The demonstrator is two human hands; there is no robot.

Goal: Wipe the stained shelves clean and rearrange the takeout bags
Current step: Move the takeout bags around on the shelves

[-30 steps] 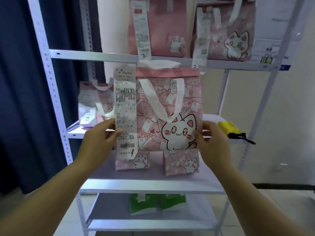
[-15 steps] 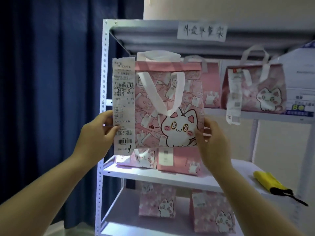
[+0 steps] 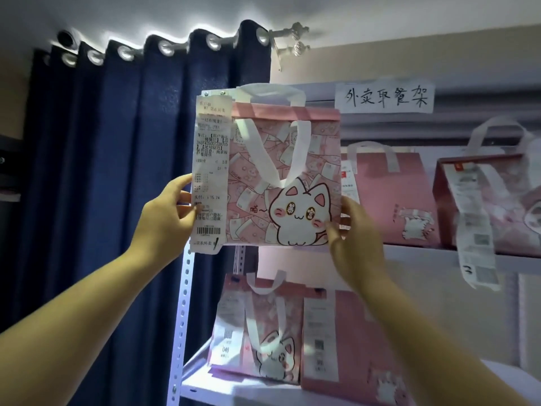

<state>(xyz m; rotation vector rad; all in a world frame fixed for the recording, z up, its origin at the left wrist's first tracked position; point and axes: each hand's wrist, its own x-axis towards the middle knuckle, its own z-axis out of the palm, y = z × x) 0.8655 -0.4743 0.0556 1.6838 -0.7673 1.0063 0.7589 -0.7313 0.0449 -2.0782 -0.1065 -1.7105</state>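
top shelf (image 3: 439, 250): two bags (image 3: 398, 200) fill right | left end free, behind held bag (image 3: 281, 177)

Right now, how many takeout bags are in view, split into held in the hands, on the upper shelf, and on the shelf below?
Held bag, between left hand and right hand: 1
Upper shelf bags: 2
Lower shelf bags: 2
Total: 5

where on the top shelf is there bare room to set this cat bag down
The held bag, gripped by left hand and right hand, covers the top shelf's left end, so that stretch can't be judged. To its right it is crowded: a plain pink bag, then a receipt-draped bag.
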